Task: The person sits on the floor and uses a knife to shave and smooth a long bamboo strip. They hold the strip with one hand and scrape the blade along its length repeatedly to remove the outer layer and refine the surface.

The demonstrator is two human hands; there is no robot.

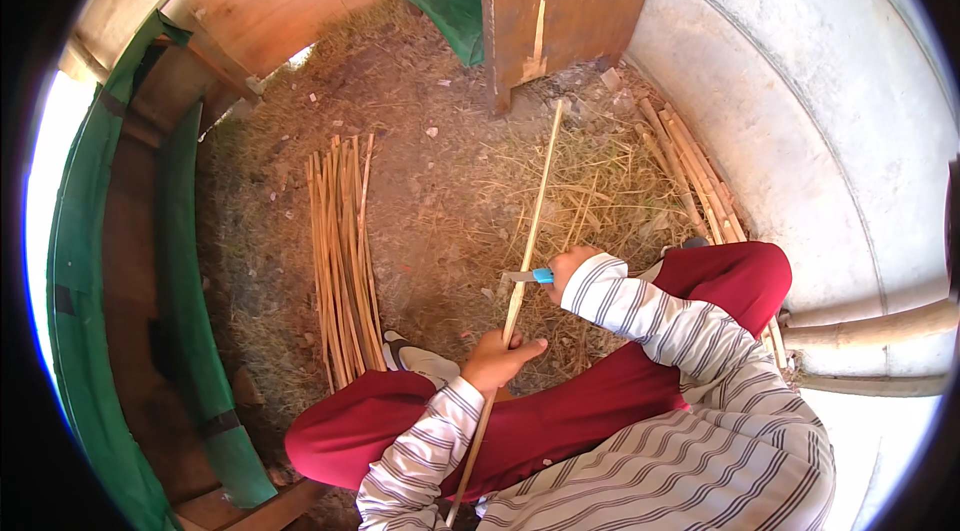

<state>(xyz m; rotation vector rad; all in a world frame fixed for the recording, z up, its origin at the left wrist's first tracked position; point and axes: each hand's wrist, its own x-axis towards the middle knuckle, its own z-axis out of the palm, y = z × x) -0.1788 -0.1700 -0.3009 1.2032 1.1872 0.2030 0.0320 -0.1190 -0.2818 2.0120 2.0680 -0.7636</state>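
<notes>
Pale, slender bamboo strip (540,201) slants far-right, nearer left hand (497,363) clasping it, right hand (571,269) gripping a blue-handled metal knife (542,275) across it.

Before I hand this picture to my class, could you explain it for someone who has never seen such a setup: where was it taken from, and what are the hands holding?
There is no machine: a person is working bare-handed. The single picture looks down from a wide fisheye camera on that person's head, so straight edges bend near the dark rim. The left hand grips a long, thin, pale wooden strip. The right hand holds a small knife with a bright blue handle; its blade crosses the strip in this view, though contact is hard to judge. On the brown earth ground lie a bundle of slim tan wooden strips, to the left, and dry yellowish grass, to the right.
</notes>
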